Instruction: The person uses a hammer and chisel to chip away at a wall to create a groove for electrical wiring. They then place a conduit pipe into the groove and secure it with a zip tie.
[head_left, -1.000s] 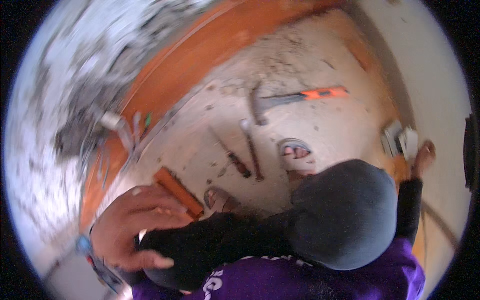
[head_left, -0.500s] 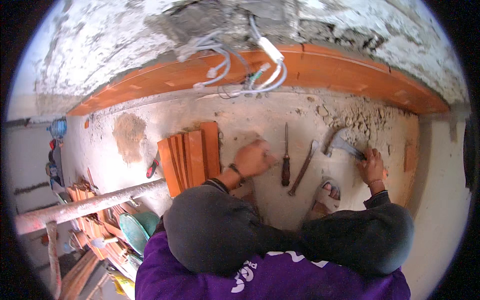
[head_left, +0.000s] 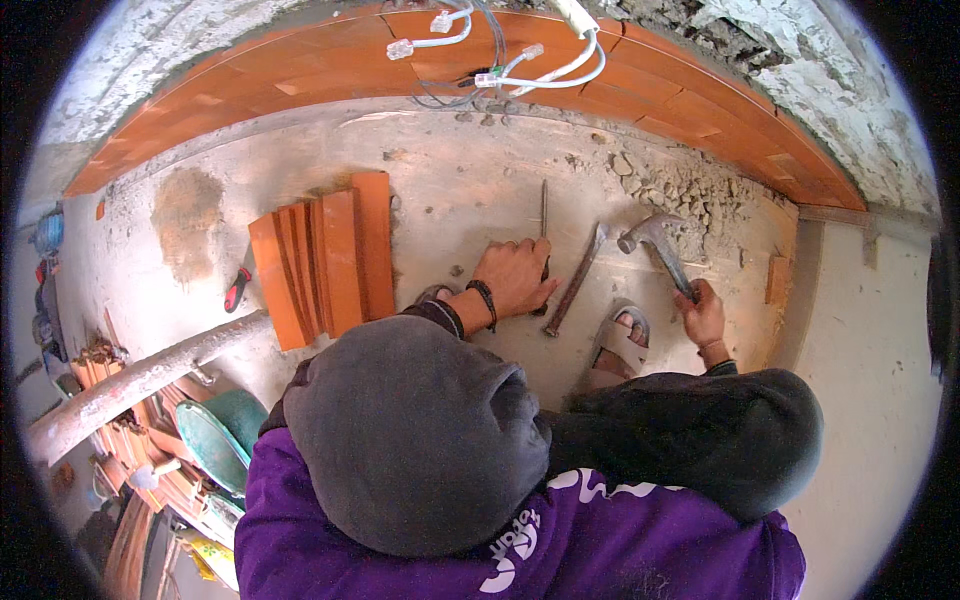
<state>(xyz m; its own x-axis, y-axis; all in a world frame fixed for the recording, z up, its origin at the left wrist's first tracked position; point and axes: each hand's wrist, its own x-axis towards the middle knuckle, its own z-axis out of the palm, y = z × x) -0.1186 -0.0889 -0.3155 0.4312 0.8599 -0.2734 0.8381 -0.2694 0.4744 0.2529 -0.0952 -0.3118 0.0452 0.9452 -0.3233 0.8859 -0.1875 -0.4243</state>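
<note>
A screwdriver (head_left: 544, 208) with a thin metal shaft lies on the dusty floor. My left hand (head_left: 508, 277) is closed over its dark handle, which is mostly hidden under the fingers. Just to the right, a long rusty cold chisel (head_left: 577, 281) rests slanted and untouched. My right hand (head_left: 703, 318) grips a claw hammer (head_left: 668, 252) by the lower end of its handle. The hammer's steel head points away from me, above broken mortar.
Orange clay tiles (head_left: 340, 262) lean in a row at left, beside a red-and-black tool (head_left: 237, 290). Wires with clear connectors (head_left: 487, 80) hang by the tiled wall base. Mortar rubble (head_left: 672, 200) lies far right. A pole (head_left: 150, 383) and green bucket (head_left: 212, 437) stand lower left.
My left hand has moved down onto the screwdriver handle. My right hand has lifted and turned the hammer. The whole view has shifted, so the floor things appear higher and farther left.
</note>
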